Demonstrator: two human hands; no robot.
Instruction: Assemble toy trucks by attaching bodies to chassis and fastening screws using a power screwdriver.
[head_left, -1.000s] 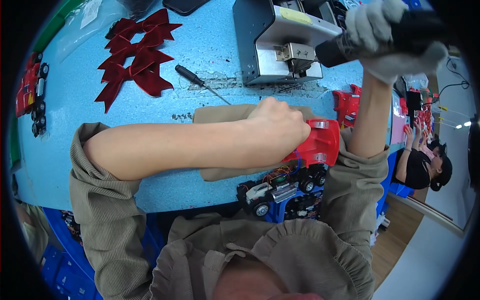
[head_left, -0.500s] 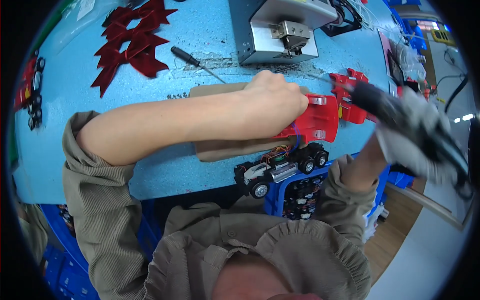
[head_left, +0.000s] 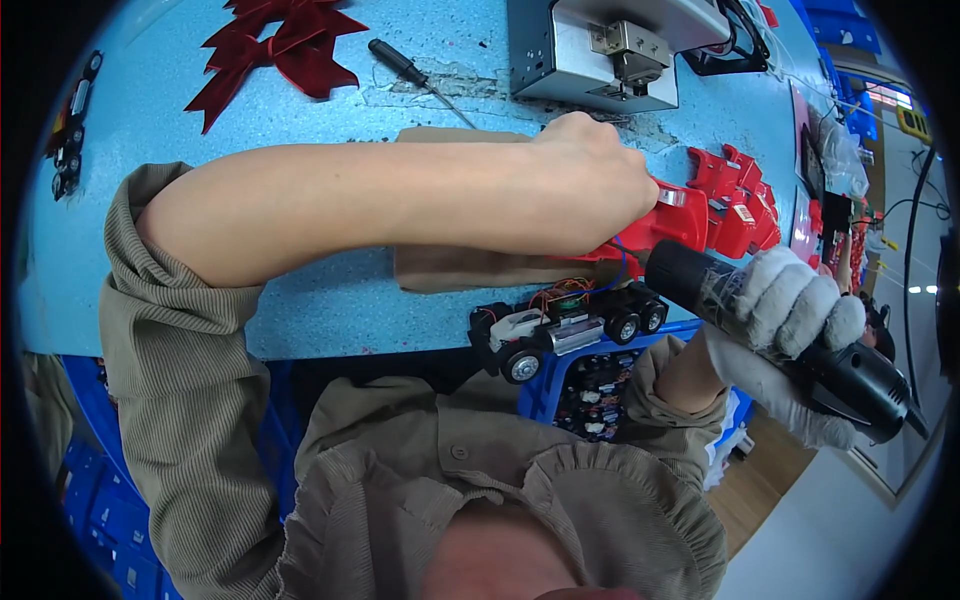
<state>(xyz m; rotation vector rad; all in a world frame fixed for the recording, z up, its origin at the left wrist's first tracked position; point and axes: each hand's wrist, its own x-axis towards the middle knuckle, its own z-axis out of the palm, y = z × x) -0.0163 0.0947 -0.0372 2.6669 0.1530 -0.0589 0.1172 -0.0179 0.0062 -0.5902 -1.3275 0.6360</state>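
My bare left hand (head_left: 592, 185) is closed over a red plastic toy truck body (head_left: 680, 215), pressing it on a folded brown cloth (head_left: 440, 272); its fingertips are hidden underneath. Thin blue wires run from the red body to a black truck chassis (head_left: 575, 325) with wheels and a silver tank, at the table's near edge. In a white glove, my right hand (head_left: 790, 310) grips a black electric screwdriver (head_left: 850, 385). The tool's thick front end points left and partly overlaps the red body.
More red plastic parts (head_left: 735, 200) lie at the right. A grey machine with a metal fixture (head_left: 635, 60) stands at the back, beside a black-handled screwdriver (head_left: 398, 62). Dark red bows (head_left: 285, 50) lie back left. Below the edge, a blue bin (head_left: 545, 395) holds small dark parts.
My right hand has brought the electric screwdriver left and lower, nearer the red body. The view has shifted, and the left hand stays closed on the red body.
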